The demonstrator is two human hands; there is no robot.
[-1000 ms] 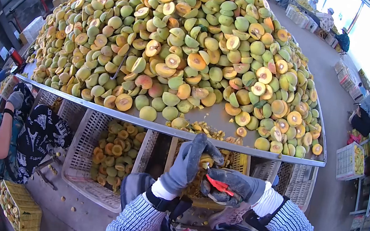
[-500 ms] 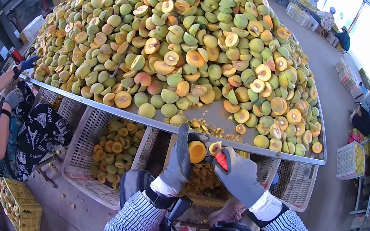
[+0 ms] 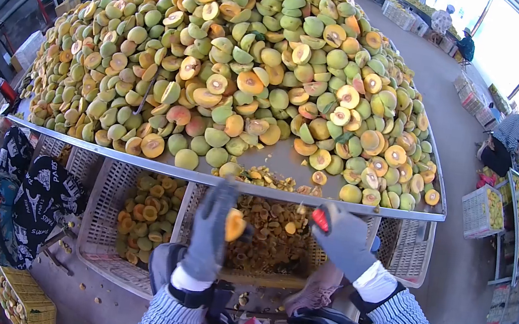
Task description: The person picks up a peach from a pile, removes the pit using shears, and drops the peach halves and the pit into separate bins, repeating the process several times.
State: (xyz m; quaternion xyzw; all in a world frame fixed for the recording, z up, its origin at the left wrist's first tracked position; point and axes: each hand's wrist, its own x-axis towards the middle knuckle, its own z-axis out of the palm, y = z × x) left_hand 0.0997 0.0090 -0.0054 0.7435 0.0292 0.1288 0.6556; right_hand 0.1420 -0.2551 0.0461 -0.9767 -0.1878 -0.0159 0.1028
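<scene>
- Clock face laid over the head view, its hub at the middle;
- left hand [image 3: 209,228], at 7 o'clock: blurred, fingers nearly straight, a half [image 3: 235,225] of orange-fleshed fruit held against its inner side, thumb behind; the half hangs over the bin [image 3: 275,280];
- with fingers this flat, the grip looks light; if they slacken, the half could slip among the brown scraps [image 3: 273,251] and be hard to pick out;
- right hand [image 3: 342,238], at 4 o'clock: fingers curled round the red tool [image 3: 321,219]; its tip cannot be made out;
- a pale bit [image 3: 301,210] lies just off the tool at 10 o'clock; touching or apart, I cannot tell; if it sticks to the tip, it could foul the next cut;
- the tool sits close under the table edge [image 3: 288,196]; a quick upward swing could knock knuckles or tip on the metal;
- the pile [image 3: 251,80], at 12 o'clock, is steep and loose; a tug low down could send fruit rolling over the edge;
- the crate [image 3: 99,212] of other halves [image 3: 148,212], at 8 o'clock, stands beside the bin; a careless toss could mix scraps into it.
</scene>
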